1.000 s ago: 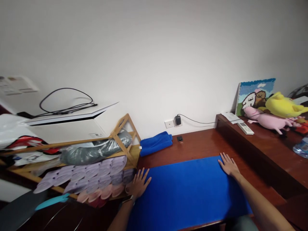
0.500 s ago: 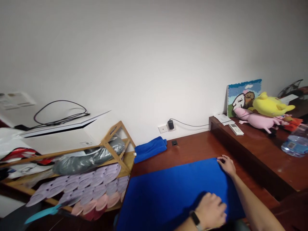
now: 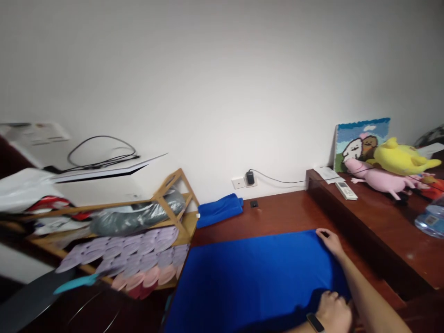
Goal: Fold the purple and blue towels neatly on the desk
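Note:
A blue cloth [image 3: 249,273] lies spread over the reddish-brown desk [image 3: 277,210]. At its far right corner, my right hand [image 3: 329,241] pinches the edge between thumb and fingertips. My left hand [image 3: 335,311], with a dark-faced band on the wrist, is near the cloth's right edge at the bottom of the view. Its fingers are curled, and their tips are hidden behind the hand. A second blue cloth [image 3: 220,209], folded, rests by the wall.
On the left, a wooden rack [image 3: 173,203] holds lilac and pink slippers [image 3: 133,254] and bagged items. The raised shelf [image 3: 378,222] at right bears a remote [image 3: 346,190], plush toys [image 3: 398,157] and a bottle [image 3: 430,219]. A charger [image 3: 250,177] is plugged into the wall.
My left hand has moved right, toward the cloth's right edge. My right hand's fingers have closed on the far corner. The view has shifted slightly.

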Motion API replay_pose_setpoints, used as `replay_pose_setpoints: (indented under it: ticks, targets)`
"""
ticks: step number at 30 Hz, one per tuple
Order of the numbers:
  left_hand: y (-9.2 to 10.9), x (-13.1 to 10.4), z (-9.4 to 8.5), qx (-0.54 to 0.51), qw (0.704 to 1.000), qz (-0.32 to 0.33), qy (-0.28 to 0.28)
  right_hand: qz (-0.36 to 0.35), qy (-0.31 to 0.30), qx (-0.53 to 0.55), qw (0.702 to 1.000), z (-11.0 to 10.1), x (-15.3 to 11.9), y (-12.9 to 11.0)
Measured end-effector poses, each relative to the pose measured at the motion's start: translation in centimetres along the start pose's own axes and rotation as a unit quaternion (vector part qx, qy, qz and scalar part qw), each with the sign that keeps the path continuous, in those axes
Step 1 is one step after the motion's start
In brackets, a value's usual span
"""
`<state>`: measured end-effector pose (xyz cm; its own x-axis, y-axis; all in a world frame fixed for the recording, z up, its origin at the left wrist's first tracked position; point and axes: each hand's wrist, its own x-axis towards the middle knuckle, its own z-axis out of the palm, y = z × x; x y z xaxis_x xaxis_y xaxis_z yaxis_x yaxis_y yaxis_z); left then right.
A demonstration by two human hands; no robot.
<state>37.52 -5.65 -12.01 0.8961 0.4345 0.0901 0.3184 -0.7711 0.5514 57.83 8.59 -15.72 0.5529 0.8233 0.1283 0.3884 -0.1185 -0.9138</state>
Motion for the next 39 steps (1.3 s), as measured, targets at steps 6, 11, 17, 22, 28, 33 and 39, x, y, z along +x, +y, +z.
replay_pose_setpoints:
  ticks: [6,11,17,22,28,33,39]
  targets:
    - [1.4,-6.8,-7.6,-0.157,0.962,-0.209,0.073,-0.012,-0.053,-0.025,0.998,1.5,0.0,-6.3]
    - [-1.0,-17.2,-13.6,-0.236,0.920,-0.247,0.190,-0.091,-0.176,-0.053,0.979,9.4,-0.9,-15.5]
    - [-4.8,-31.9,-18.1,-0.294,0.821,-0.333,0.359,-0.191,-0.335,-0.106,0.916,24.4,-6.2,-27.3]
    - [-8.6,-41.3,-18.3,-0.172,0.756,-0.431,0.463,-0.281,-0.414,-0.173,0.849,38.5,-14.1,-33.6]
    - [-14.8,-47.3,-12.8,0.129,0.672,-0.496,0.534,-0.332,-0.455,-0.251,0.787,46.9,-20.8,-33.3]
    - [-17.4,-47.7,-9.8,0.125,0.655,-0.490,0.562,-0.362,-0.483,-0.259,0.754,47.8,-20.5,-31.3]
    - [-17.5,-48.4,-10.5,0.037,0.640,-0.498,0.584,-0.382,-0.497,-0.238,0.742,48.2,-19.7,-31.2]
